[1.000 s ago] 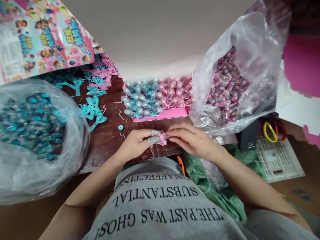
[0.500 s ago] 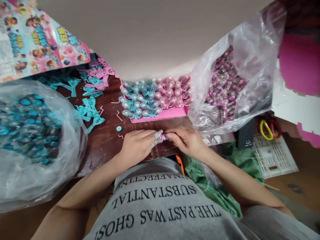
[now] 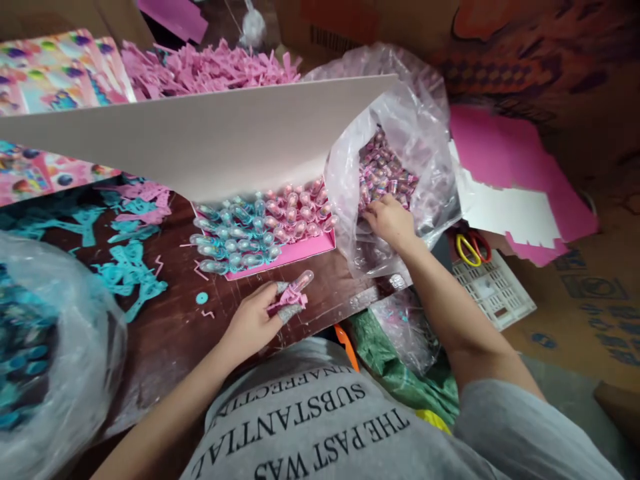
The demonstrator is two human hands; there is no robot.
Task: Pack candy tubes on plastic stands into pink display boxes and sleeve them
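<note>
Head view: pinching pink, clear-tipped plastic piece [image 3: 293, 291] in left hand [image 3: 256, 317], seemingly for steadiness; holding right hand [image 3: 391, 221] inside translucent plastic bag [image 3: 346, 193], unclear whether gripping.

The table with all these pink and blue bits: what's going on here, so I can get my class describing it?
A person in a grey shirt is handling small plastic pieces at a dark table. The left hand holds a pink piece with a clear tip. The right hand is in the mouth of a clear bag, at many small pink pieces. Ahead, an open box holds rows of blue and pink clear-topped pieces.
</note>
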